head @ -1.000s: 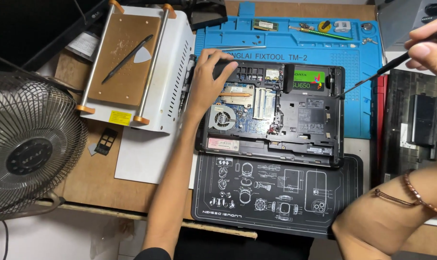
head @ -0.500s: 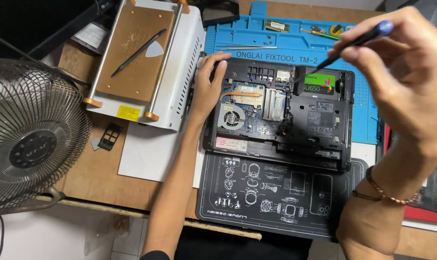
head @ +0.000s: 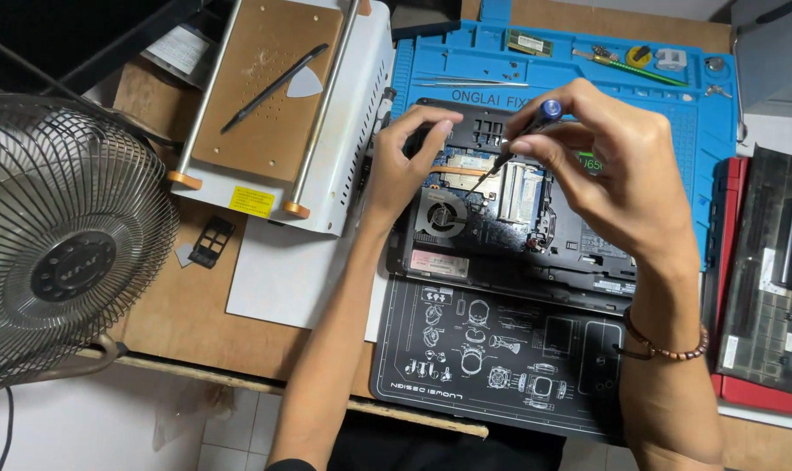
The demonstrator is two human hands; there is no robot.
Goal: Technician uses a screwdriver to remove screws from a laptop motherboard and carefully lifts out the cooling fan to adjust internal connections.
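Moved down from the upper right: right hand (head: 618,174), now over the opened laptop (head: 509,218) on the blue mat (head: 701,131), pinching a screwdriver (head: 518,144), tip beside the fan (head: 439,214). Left hand (head: 404,161) curled on the laptop's upper left edge, gripping nothing. Mat's top tray (head: 588,39): small parts.

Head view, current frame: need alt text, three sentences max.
A person's right hand holds a blue-capped screwdriver, its tip down among the parts of an opened laptop, while the left hand rests on the laptop's left part near its round fan. The laptop lies on a blue work mat. A desk fan stands far left.
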